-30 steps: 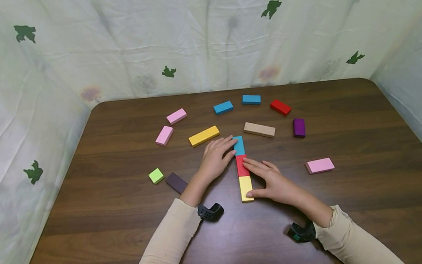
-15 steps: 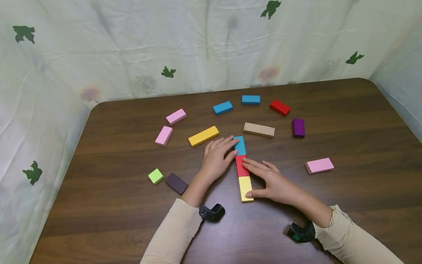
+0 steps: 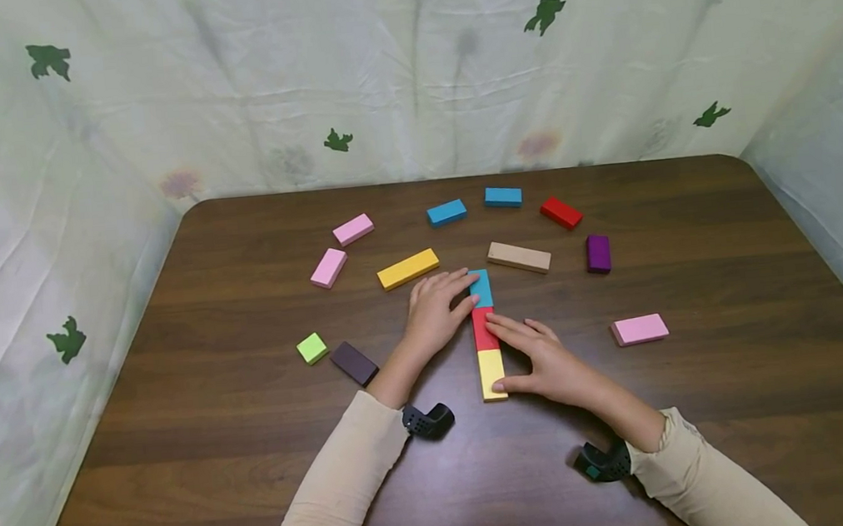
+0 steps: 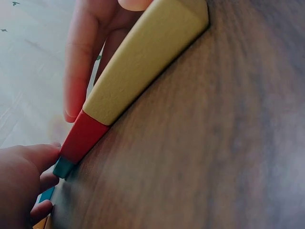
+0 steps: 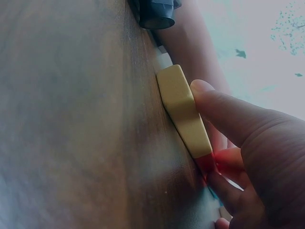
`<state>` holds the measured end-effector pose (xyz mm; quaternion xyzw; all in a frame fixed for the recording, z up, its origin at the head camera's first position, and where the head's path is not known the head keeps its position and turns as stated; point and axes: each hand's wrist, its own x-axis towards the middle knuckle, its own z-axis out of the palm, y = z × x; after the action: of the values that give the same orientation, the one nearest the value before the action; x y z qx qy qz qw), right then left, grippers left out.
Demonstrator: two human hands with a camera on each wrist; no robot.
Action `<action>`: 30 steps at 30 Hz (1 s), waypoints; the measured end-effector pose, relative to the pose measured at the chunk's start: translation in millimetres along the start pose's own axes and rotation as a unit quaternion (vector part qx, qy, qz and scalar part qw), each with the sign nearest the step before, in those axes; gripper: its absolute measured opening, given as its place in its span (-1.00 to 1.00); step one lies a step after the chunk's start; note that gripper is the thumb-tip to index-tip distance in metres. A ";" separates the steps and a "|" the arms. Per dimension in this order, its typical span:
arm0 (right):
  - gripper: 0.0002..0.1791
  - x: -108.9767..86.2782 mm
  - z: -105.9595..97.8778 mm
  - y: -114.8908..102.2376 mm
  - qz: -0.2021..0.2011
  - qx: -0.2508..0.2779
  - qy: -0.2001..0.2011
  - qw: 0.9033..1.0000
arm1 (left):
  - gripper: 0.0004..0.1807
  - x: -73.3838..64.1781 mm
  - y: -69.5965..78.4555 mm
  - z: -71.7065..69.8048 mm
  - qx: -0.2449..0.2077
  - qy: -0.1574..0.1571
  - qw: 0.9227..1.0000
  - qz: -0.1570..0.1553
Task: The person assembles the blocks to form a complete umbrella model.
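A light blue block (image 3: 481,289), a red block (image 3: 484,329) and a yellow block (image 3: 491,374) lie flat end to end in a row running away from the person. From the left, the left hand (image 3: 433,314) touches the light blue block, its fingertips near the far end and its thumb (image 4: 45,155) near the joint with the red block. On the right side, the right hand (image 3: 543,367) rests its thumb (image 5: 205,88) on the yellow block's edge and its fingers on the red block. Both hands have their fingers spread along the row.
Beyond the row lie a yellow-orange block (image 3: 408,270) and a tan block (image 3: 519,258). A dark block (image 3: 354,364) sits beside the left forearm, near a lime green block (image 3: 312,348). Several blue, red, purple and pink blocks (image 3: 640,329) are scattered around on the table (image 3: 207,474).
The light blue block has shifted slightly right under the left hand, closer into line with the red block. The right hand has stayed in place on the yellow and red blocks.
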<state>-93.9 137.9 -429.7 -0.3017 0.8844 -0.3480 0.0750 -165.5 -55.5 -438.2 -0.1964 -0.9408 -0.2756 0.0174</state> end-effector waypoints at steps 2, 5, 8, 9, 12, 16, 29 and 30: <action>-0.08 0.2 -0.3 -0.1 -0.002 0.000 0.000 1.000 | -0.57 0.1 0.3 -1.0 -0.003 0.001 1.000 0.000; -0.09 0.7 -0.7 -0.2 -0.003 0.000 0.001 1.000 | -0.57 0.3 0.3 -2.3 -0.005 0.003 1.000 0.003; -0.09 1.1 -0.8 -0.5 -0.005 0.000 0.003 1.000 | -0.57 0.3 -0.3 -2.9 -0.007 0.004 1.000 0.004; -0.09 1.1 -1.0 -0.6 -0.005 -0.001 0.003 1.000 | -0.57 0.3 -0.6 -2.9 -0.008 0.003 1.000 0.004; -0.09 1.0 -1.2 -0.8 -0.008 -0.002 0.003 1.000 | -0.57 0.0 -1.3 -3.1 -0.009 0.002 1.000 0.003; -0.09 1.2 -1.3 -1.0 -0.010 -0.003 0.003 1.000 | -0.57 -0.5 -2.1 -3.2 -0.010 0.002 1.000 0.004; -0.10 6.5 -1.2 6.0 0.012 0.019 0.007 1.000 | -0.56 -0.5 -2.9 -0.9 -0.004 -0.003 1.000 0.008; -0.09 7.0 -1.9 7.1 0.014 0.021 0.005 1.000 | -0.56 -0.5 -3.0 -0.6 -0.003 -0.004 1.000 0.008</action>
<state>-103.6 139.0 -432.4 -0.2859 0.8814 -0.3671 0.0815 -166.2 -58.3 -439.3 -0.2048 -0.9385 -0.2777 0.0148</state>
